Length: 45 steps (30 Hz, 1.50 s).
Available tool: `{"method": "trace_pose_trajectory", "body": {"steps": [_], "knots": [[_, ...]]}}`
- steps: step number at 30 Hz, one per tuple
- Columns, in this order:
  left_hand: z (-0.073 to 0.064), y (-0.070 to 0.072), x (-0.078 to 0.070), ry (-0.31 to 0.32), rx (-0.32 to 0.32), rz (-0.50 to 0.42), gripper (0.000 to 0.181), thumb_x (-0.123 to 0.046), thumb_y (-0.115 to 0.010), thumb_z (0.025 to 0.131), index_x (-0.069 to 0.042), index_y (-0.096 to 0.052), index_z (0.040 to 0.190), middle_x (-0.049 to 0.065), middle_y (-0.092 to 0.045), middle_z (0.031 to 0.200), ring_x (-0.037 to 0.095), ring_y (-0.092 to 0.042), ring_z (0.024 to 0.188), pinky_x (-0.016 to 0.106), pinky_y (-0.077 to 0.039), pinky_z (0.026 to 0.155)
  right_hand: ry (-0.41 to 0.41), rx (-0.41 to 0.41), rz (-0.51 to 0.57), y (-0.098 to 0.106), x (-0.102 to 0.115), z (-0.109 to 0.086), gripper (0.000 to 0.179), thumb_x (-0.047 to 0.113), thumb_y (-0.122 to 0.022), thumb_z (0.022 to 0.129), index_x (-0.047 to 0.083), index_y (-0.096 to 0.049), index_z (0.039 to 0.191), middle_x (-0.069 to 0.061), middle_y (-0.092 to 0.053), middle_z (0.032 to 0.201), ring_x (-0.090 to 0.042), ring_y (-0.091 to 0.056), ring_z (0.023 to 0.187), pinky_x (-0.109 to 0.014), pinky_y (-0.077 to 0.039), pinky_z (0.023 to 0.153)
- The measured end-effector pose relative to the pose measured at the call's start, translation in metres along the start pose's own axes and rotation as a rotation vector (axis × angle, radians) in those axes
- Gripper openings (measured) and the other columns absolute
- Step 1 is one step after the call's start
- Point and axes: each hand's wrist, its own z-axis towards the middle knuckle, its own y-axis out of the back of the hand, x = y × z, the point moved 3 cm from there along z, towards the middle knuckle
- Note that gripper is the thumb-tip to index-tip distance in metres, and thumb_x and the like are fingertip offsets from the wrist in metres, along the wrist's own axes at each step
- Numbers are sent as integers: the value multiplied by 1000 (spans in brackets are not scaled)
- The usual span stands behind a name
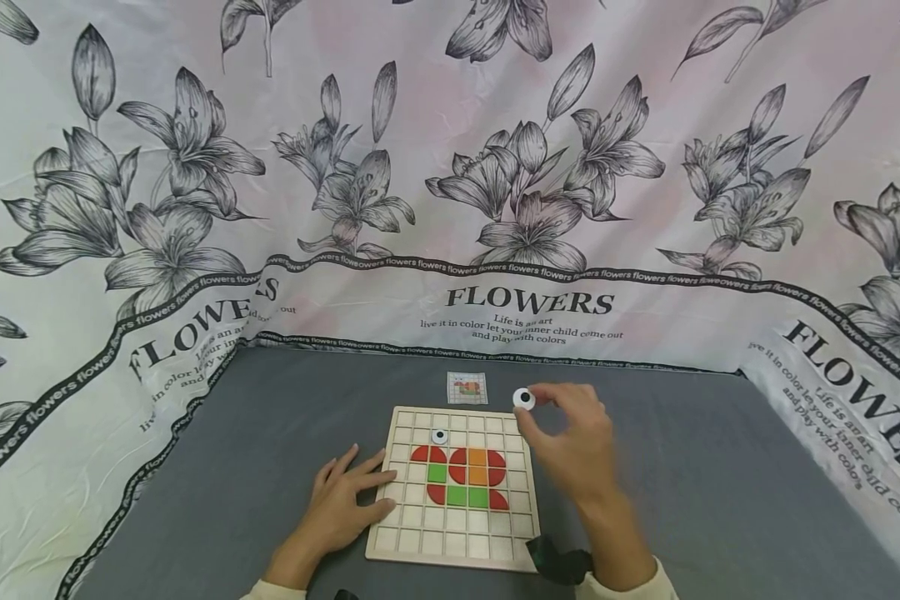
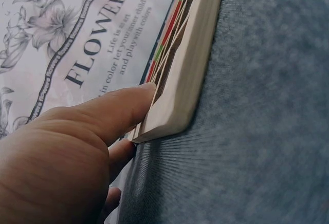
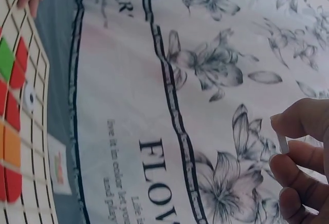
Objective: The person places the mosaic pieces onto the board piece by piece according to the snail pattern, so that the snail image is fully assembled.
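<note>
My right hand (image 1: 579,442) pinches a round white eye piece (image 1: 524,399) with a black dot between thumb and fingertips, raised past the board's far right corner. Edge-on, that eye piece (image 3: 283,144) looks thin in the right wrist view. My left hand (image 1: 339,507) rests with spread fingers at the left edge of a wooden grid board (image 1: 401,540); its thumb (image 2: 131,106) touches the rim. A second eye piece (image 1: 439,436) sits in the grid's upper part. Below it lie red curved pieces (image 1: 428,454), green squares (image 1: 457,497) and orange squares (image 1: 477,476).
A small picture card (image 1: 467,388) with a coloured grid pattern lies just behind the board. The grey cloth (image 1: 720,483) covers the table. A flower-printed curtain (image 1: 525,208) closes off the back and sides. Something dark (image 1: 558,562) lies by the right wrist.
</note>
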Motion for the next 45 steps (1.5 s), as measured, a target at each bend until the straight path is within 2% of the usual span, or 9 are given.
{"method": "trace_pose_trajectory", "body": {"steps": [6, 11, 18, 24, 25, 28, 32, 36, 45], "knots": [[1, -1, -2, -7, 7, -8, 41, -34, -76, 83, -19, -71, 121, 1, -48, 143, 37, -21, 141, 57, -5, 110, 2, 59, 47, -27, 15, 5, 25, 4, -83, 70, 6, -73, 93, -1, -66, 85, -19, -52, 85, -43, -39, 72], [1, -1, -1, -7, 0, -12, 41, -34, -77, 83, -19, -71, 121, 2, -48, 143, 37, -21, 141, 57, -4, 110, -62, 133, 95, -59, 18, 7, 23, 6, -82, 74, 8, -74, 95, 1, -64, 85, -19, -53, 85, -43, -40, 74], [0, 0, 1, -6, -6, 8, 41, -35, -77, 83, -20, -71, 120, 1, -48, 143, 37, -22, 140, 57, -5, 110, -178, 305, 143, -108, 6, -4, 20, 13, -77, 82, 8, -73, 101, -1, -65, 88, -24, -55, 89, -43, -46, 77], [-1, 1, 1, -5, 6, -3, 41, -35, -76, 83, -21, -71, 120, 0, -48, 143, 36, -21, 141, 57, -5, 110, -285, 461, 124, -136, -4, -15, 20, 18, -75, 85, 8, -72, 102, 1, -62, 90, -22, -58, 90, -44, -49, 82], [0, 1, 1, -4, 8, -4, 40, -35, -76, 83, -21, -71, 121, 0, -48, 143, 36, -21, 141, 57, -5, 110, -292, 480, 113, -140, -6, -16, 20, 18, -75, 85, 8, -72, 102, 2, -62, 89, -24, -59, 94, -45, -49, 87], [0, 2, 2, -7, 2, -1, 40, -35, -76, 83, -21, -71, 121, 0, -48, 143, 36, -21, 141, 57, -5, 110, -339, 550, 101, -150, -9, -20, 21, 19, -74, 87, 7, -72, 104, 0, -63, 91, -25, -60, 93, -43, -50, 84], [0, 2, 2, -11, 2, -1, 41, -36, -76, 83, -21, -71, 121, 1, -48, 143, 36, -21, 141, 58, -5, 109, -438, 642, 72, -160, -15, -25, 22, 20, -74, 87, 6, -71, 105, -2, -63, 93, -20, -59, 83, -35, -53, 69], [1, 1, 2, -2, 11, 2, 40, -34, -76, 84, -21, -71, 121, 0, -47, 144, 36, -20, 141, 57, -5, 110, -504, 701, 33, -167, -22, -30, 23, 20, -75, 86, 8, -71, 106, 0, -61, 91, -15, -57, 79, -32, -52, 67], [1, 3, 2, 3, 23, -2, 39, -33, -75, 84, -21, -71, 121, -1, -47, 144, 36, -20, 141, 57, -6, 110, -445, 751, -13, -174, -24, -35, 25, 21, -76, 85, 6, -72, 104, 3, -59, 81, -14, -55, 74, -31, -50, 63]]}}
